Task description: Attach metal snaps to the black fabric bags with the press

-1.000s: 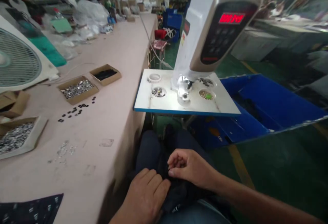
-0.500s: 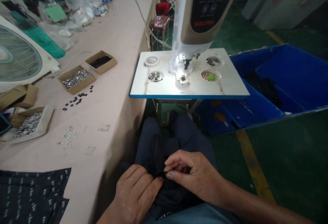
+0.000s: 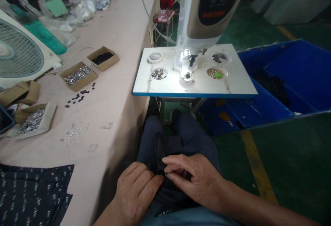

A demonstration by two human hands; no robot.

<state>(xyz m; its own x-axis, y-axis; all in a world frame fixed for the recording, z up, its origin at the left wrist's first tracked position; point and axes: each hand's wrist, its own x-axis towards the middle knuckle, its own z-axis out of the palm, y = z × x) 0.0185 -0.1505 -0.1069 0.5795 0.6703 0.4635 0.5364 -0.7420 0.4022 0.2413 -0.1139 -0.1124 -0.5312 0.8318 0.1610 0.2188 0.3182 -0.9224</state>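
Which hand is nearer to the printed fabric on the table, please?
Left: the left hand is right of the printed fabric; the right hand is farther right.

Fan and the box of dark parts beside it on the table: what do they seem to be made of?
Fan: probably pale plastic, satin, judging by its smooth moulded rim.
Box: likely cardboard, matte brown, with thin folded walls.

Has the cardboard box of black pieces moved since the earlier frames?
No; the cardboard box keeps its place beyond the faint rectangular mark on the tabletop.
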